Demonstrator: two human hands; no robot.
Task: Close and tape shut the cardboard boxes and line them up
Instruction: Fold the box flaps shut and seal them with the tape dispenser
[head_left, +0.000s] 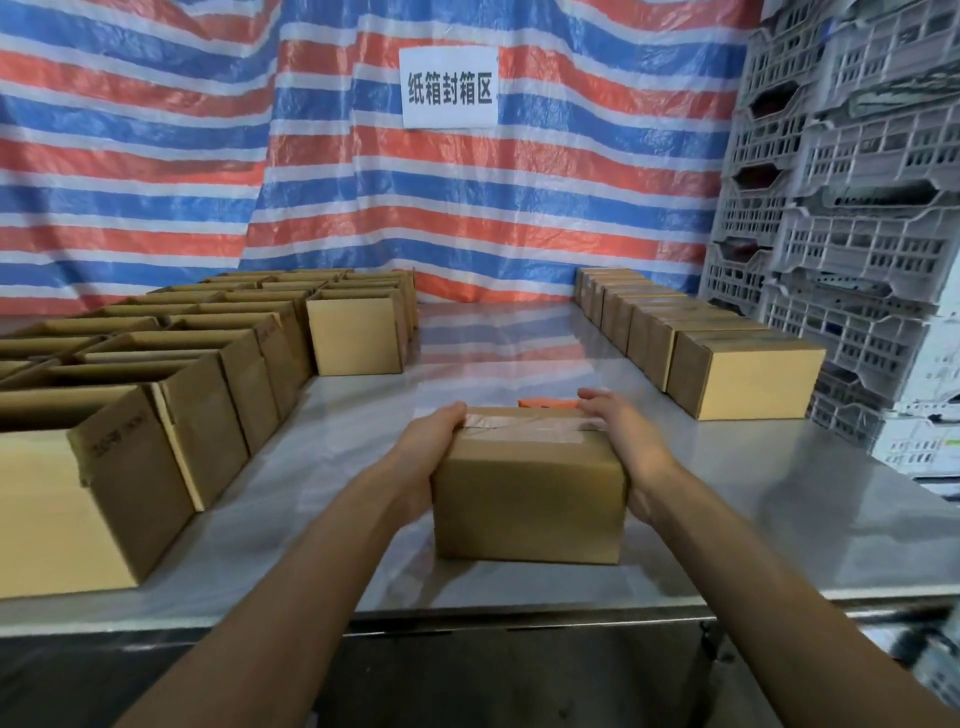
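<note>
A closed cardboard box (530, 499) with clear tape across its top sits near the front edge of the steel table (779, 499). My left hand (423, 457) grips its left side, fingers curled over the top edge. My right hand (631, 441) presses flat against its right side, fingers reaching along the top. An orange object (545, 402), mostly hidden, lies just behind the box. Several open boxes (156, 395) crowd the table's left side. A row of closed, taped boxes (727, 374) runs along the right side.
A striped red, white and blue tarp (208, 156) hangs behind the table with a white paper sign (449, 85). Stacked grey plastic crates (852, 208) stand at the right. A bare strip of table runs between the two box groups.
</note>
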